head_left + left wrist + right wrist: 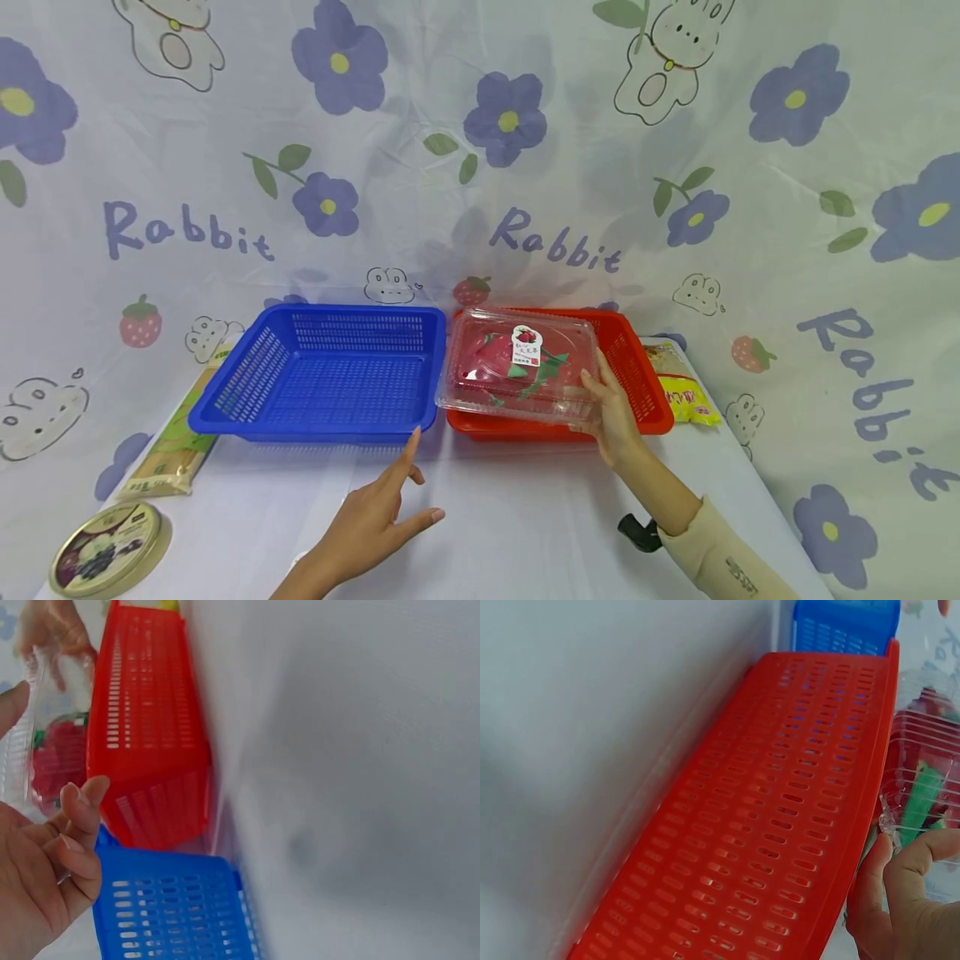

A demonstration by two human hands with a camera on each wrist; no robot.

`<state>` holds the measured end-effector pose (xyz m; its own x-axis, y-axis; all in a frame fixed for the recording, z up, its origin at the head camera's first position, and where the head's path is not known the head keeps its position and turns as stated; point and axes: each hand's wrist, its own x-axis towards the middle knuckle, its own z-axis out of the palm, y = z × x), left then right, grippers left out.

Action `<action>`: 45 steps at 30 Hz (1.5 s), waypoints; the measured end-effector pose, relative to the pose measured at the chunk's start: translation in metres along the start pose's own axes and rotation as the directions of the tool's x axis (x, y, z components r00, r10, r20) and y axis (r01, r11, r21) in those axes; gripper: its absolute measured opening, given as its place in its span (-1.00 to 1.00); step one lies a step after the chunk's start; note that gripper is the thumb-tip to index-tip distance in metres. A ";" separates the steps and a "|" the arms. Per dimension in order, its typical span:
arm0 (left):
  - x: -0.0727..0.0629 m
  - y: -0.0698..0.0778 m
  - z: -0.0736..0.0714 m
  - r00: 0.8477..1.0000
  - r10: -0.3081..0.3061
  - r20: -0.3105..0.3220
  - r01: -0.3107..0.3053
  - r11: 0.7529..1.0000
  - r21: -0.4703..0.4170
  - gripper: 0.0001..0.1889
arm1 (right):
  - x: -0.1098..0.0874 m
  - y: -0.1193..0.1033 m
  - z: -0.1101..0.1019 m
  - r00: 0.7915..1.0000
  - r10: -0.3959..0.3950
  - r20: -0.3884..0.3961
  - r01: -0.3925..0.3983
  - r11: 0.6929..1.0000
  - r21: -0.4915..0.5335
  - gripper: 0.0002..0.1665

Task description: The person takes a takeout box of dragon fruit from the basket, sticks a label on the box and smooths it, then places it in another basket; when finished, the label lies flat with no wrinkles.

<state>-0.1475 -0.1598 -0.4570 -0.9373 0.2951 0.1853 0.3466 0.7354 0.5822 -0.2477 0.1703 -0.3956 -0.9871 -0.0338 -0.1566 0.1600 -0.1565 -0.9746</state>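
My right hand (615, 412) grips the right end of a clear plastic clamshell fruit box (573, 337) and holds it tilted over the red basket (633, 387). Through the lid show pinkish-red fruit (483, 358) with green parts, looking like dragon fruit, and a white label (527, 346). In the right wrist view, thumb and fingers pinch the box's edge beside the basket's slotted wall (757, 825). Holding nothing, my left hand (371, 512) has its index finger extended near the front right corner of the blue basket (337, 392).
On the left lie a long pale-and-green packet (176, 442) and a round tin (105, 550). Behind the red basket's right side sits a yellow packet (682, 392). A small black object (640, 532) is by the right forearm. Patterned cloth (420, 208) hangs behind the white table.
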 end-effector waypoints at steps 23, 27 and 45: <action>0.009 0.000 0.002 0.999 -0.037 0.021 0.038 0.999 -0.017 0.04 | 0.005 -0.001 -0.010 0.999 0.039 -0.012 -0.039 0.999 0.006 -0.28; 0.010 0.001 0.002 0.999 -0.041 0.022 0.041 0.999 -0.014 0.04 | 0.006 -0.001 -0.012 0.999 0.045 -0.005 -0.045 0.999 0.011 -0.28; 0.012 0.002 0.002 0.998 -0.045 0.039 0.046 0.999 -0.019 0.04 | 0.017 -0.001 -0.022 0.998 0.063 0.028 -0.063 0.998 0.026 -0.27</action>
<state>-0.1579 -0.1535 -0.4553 -0.9500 0.2850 0.1276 0.3023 0.7367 0.6048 -0.2647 0.1916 -0.4007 -0.9745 -0.0712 -0.2127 0.2223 -0.1799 -0.9582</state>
